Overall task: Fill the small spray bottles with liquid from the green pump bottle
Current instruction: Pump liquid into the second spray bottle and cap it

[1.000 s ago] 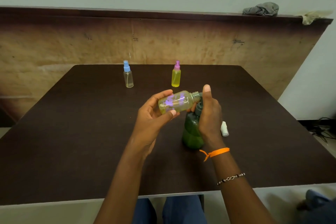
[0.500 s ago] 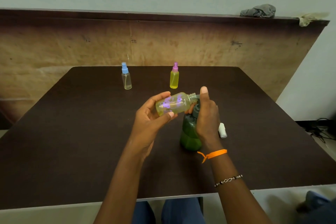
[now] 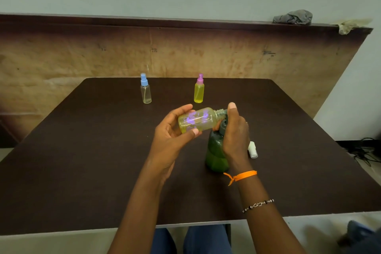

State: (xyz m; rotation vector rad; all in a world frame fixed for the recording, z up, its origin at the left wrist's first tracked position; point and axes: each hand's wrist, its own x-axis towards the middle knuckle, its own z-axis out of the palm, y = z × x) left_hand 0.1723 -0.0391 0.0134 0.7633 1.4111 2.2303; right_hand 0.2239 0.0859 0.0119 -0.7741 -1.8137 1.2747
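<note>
The green pump bottle [image 3: 215, 154] stands upright on the dark table [image 3: 82, 161] near its middle. My right hand [image 3: 235, 134] wraps round its neck and pump head, one finger pointing up. My left hand [image 3: 175, 132] grips an uncapped small bottle [image 3: 198, 120], yellowish with purple print, tipped sideways with its open neck at the pump's spout. Farther back stand a clear spray bottle with a blue cap [image 3: 145, 92] and a yellow-filled spray bottle with a pink cap [image 3: 199, 89].
A small white spray cap [image 3: 252, 150] lies on the table just right of the green bottle. A brown board stands behind the table, with a grey cloth [image 3: 292, 17] on its top ledge. Cables lie on the floor at the right.
Both hands and the two bottles have kept their pose; the view has shifted slightly, nothing else has moved.
</note>
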